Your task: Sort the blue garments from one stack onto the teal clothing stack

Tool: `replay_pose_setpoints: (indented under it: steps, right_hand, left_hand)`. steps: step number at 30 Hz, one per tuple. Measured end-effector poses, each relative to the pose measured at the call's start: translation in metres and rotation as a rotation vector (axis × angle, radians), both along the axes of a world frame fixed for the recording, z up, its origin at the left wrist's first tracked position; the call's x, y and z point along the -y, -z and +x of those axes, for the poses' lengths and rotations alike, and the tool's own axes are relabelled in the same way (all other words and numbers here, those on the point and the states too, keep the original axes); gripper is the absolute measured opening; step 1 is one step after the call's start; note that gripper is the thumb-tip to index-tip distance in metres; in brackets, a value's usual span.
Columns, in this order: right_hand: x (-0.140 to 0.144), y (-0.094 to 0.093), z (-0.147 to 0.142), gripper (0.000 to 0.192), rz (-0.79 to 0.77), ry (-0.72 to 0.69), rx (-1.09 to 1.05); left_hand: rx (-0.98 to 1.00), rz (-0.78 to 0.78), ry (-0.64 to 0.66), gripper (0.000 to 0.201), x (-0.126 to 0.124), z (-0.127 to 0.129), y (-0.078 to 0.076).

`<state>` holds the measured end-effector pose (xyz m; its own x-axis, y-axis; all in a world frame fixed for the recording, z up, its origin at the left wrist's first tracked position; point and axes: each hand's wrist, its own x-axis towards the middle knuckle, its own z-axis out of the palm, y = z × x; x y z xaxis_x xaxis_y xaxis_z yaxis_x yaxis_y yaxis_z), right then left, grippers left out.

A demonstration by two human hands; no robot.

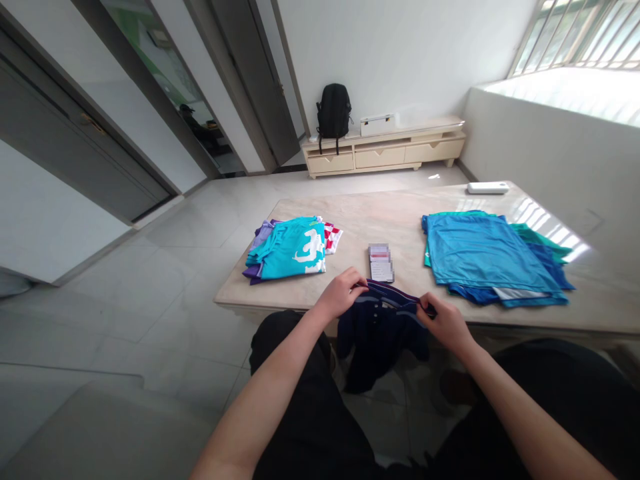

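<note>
While its top edge runs crosswise, dipping slightly toward the right, a navy buttoned garment (377, 337) hangs with its body pointing down toward the floor, just in front of the near edge of the tabletop (360, 208). The left hand (343, 293) is clamped on one end of that top edge, thumb against fingers; the right hand (449, 325) pinches the other end. Both bare forearms (273, 380) reach forward and inward, backs of the hands upward, well apart from each other.
</note>
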<state>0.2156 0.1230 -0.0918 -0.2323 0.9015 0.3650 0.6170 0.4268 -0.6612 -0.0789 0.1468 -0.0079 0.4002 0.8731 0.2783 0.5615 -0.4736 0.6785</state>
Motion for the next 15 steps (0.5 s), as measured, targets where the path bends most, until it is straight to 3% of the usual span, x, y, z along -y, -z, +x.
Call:
replay_pose_setpoints:
  steps: [5,10,15]
  right_hand:
    - [-0.002,0.000,0.000,0.014,0.018,0.078,-0.054]
    - [-0.005,-0.006,0.004,0.036,-0.041,0.017,-0.047]
    - [-0.002,-0.014,0.002,0.027,-0.113,-0.018,-0.049]
  left_hand:
    - [0.046,-0.029,0.042,0.002,0.001,0.008,0.000]
    - [0.116,-0.064,0.013,0.003,0.001,0.013,0.003]
    - [0.089,-0.106,-0.031,0.004,0.000,0.015,0.008]
